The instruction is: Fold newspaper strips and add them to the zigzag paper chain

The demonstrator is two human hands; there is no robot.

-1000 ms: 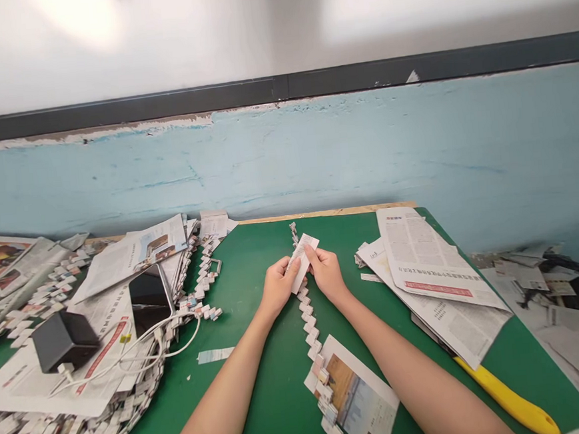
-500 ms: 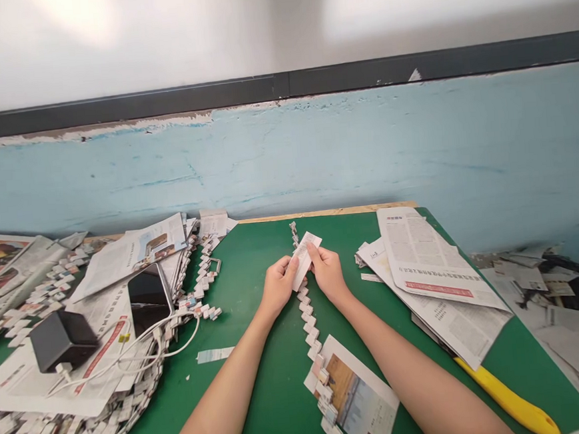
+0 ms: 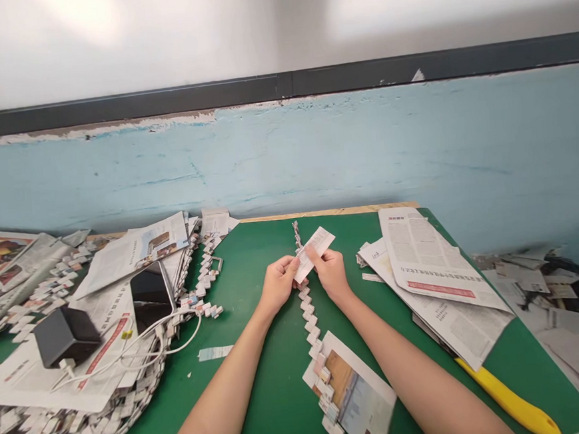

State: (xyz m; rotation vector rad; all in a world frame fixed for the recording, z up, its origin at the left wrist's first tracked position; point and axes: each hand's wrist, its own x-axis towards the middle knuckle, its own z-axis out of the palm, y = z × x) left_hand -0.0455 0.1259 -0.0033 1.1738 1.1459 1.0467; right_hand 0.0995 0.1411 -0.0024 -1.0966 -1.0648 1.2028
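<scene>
Between my two hands is a small strip of printed newspaper [image 3: 316, 251], tilted up toward the right. My left hand [image 3: 279, 285] pinches its lower left end with thumb and fingers. On the strip's right side, my right hand [image 3: 331, 272] grips it with the thumb on top. Under my hands a zigzag chain of folded paper [image 3: 310, 322] runs along the green table, from the far edge toward me. Part of the chain is hidden by the strip and my fingers. Near my right forearm, a printed paper sheet [image 3: 361, 395] lies partly beneath the chain.
Left are a black box-shaped device [image 3: 67, 335], a phone [image 3: 150, 296], a white cable [image 3: 189, 338] and piled folded-paper chains [image 3: 110, 432]. Folded newspapers [image 3: 434, 266] lie right, over a yellow-handled tool [image 3: 509, 397]. A small paper strip [image 3: 215, 353] lies beside my left forearm. Paper scraps [image 3: 562, 316] fill the right side.
The newspaper strip has turned clockwise, its upper end swinging to the right. My right hand has shifted slightly right and down along it, while my left hand keeps its pinch.
</scene>
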